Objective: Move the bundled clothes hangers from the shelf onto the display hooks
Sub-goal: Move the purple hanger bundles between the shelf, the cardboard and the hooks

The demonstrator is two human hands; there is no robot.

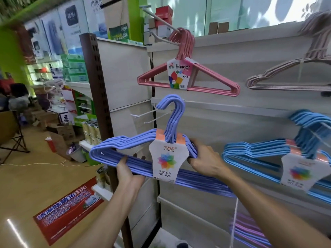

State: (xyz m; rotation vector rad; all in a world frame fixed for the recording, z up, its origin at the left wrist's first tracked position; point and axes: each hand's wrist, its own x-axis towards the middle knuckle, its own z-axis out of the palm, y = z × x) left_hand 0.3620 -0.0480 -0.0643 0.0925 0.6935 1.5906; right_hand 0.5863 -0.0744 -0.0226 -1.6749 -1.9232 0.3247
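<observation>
At mid-height on the white display wall (232,111), both hands hold a purple hanger bundle (136,163) up to a thin white hook (143,112). Left hand (128,171) grips the bottom bars from below, fingers curled round them. Right hand (206,161) wraps the right shoulder just beside the card label (167,161). Bundle's hook tops sit about level w/ the peg, tip looks close to or just over it; can't tell if weight is on the peg yet.

To do it well, imo: keep bundle level, slide all the hook tops over the peg tip together, push back toward the wall, then let the weight down slowly before easing grip. Check label faces out. A 2nd peg (157,118) sits just below, so watch the hooks don't snag betw. the two.

Around it: pink bundle (188,85) already hangs on the peg above, a pale one (286,77) top right, blue bundle (259,151) to the right. More purple hangers (249,231) lie low down on the shelf, prob. next to go. Brown slotted upright (94,90) edges the unit. Left side is shop aisle: tan floor w/ red sticker (68,210), cartons (62,129), green boxes (74,68), a white cable (35,163) across the floor.
</observation>
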